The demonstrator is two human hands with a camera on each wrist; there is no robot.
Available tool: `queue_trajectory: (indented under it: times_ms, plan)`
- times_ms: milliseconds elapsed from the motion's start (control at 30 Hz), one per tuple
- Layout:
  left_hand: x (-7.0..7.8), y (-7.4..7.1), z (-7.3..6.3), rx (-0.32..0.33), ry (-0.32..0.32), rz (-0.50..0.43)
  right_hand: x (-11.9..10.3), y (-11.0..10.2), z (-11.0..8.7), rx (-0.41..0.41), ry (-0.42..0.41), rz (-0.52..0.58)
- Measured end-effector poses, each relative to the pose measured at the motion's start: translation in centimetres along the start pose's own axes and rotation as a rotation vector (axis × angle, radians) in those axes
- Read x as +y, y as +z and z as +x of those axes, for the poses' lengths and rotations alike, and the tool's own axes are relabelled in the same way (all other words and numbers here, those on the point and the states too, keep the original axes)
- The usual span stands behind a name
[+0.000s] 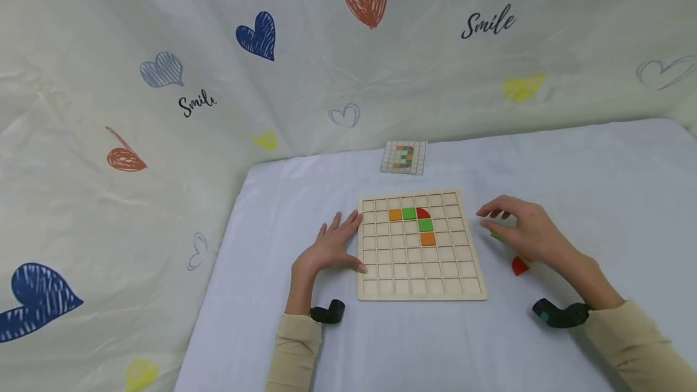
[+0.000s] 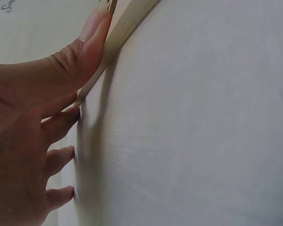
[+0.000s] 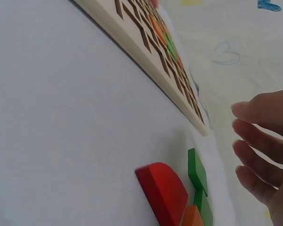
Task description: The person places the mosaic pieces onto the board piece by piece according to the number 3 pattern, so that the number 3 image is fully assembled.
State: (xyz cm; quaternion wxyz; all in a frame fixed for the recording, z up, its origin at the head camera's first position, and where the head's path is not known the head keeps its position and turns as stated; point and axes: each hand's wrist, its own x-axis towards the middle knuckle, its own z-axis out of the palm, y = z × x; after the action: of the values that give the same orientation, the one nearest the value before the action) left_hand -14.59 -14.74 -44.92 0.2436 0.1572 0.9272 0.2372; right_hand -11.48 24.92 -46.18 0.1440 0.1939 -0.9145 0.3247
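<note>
A wooden grid board (image 1: pixel 386 256) lies on the white cloth. My left hand (image 1: pixel 332 247) rests at its left side, thumb on the rim and the other fingers spread along the edge. Near the board's top, an orange square (image 1: pixel 395 215), a green square (image 1: pixel 409 213) and a red quarter-round (image 1: pixel 423 213) form a row. Another green square (image 1: pixel 425 225) and orange square (image 1: pixel 428 239) run down below. Right of the board, my right hand (image 1: pixel 525 231) hovers with loosely bent fingers and nothing between them. Beneath it lie a red quarter-round block (image 3: pixel 162 193), green blocks (image 3: pixel 197 172) and an orange block (image 3: pixel 192 217).
A small pattern card (image 1: pixel 404 157) with a coloured grid lies behind the board, at the table's far edge. A backdrop (image 1: pixel 305 89) printed with hearts hangs behind the table. Each wrist wears a black camera (image 1: pixel 328 312).
</note>
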Motion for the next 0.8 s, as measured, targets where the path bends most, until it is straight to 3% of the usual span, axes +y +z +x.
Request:
queue_trajectory:
  times_ms: [167, 800]
  plan:
    - [0.1, 0.0, 0.0, -0.003, 0.005, 0.001, 1.1, -0.6, -0.2, -0.005, 0.004, -0.035]
    - [0.2, 0.1, 0.1, -0.003, -0.011, 0.018, 4.6, -4.3, -0.4, -0.197, 0.247, -0.109]
